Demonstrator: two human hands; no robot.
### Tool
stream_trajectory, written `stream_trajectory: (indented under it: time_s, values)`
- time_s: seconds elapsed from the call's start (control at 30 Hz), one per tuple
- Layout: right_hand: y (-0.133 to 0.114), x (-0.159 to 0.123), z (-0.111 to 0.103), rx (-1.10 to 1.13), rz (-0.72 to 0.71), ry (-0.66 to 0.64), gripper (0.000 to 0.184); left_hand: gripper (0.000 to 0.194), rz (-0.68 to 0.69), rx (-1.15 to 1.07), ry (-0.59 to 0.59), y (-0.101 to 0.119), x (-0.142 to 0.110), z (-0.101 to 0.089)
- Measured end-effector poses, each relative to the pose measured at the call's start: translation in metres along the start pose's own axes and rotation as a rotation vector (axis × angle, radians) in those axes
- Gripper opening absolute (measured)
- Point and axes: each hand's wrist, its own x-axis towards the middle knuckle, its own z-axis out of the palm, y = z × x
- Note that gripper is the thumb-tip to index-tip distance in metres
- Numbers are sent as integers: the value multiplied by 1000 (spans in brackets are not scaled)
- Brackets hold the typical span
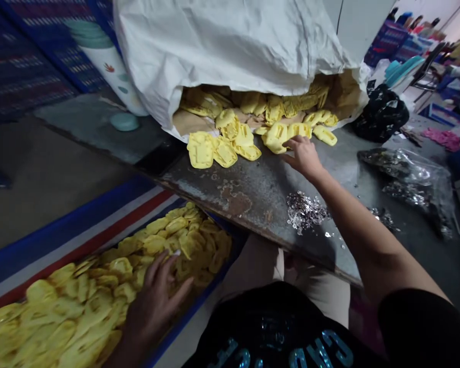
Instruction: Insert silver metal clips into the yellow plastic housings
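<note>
While the spread left hand (155,301) overhangs yellow pieces (80,306), others (275,137) adjoin the right hand (306,157), grip unclear.

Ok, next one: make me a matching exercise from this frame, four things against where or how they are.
1. left hand
2. right hand
3. small metal bits
4. white sack

A. heaped on the table
B. at yellow pieces by an opening
C. mouth open, yellow pieces inside
D. over the striped crate

Pairs: 1-D, 2-B, 3-A, 4-C
</note>
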Motion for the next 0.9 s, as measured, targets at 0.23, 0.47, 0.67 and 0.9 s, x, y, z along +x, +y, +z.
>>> stream_trajectory:
  time_s: [0.23,0.47,0.67,0.9]
  values:
    - [-14,49,22,-184,-19,-45,41,35,101,-431,56,73,13,0]
    - [-20,-8,-4,-123,-143,-33,29,42,-40,-1014,-97,198,81,-12]
    - [-29,-115,-35,79,-167,-19,12,84,-23,-1049,-187,272,161,16]
    - [22,-285,-78,438,108,443,13,93,126,-392,-112,276,211,0]
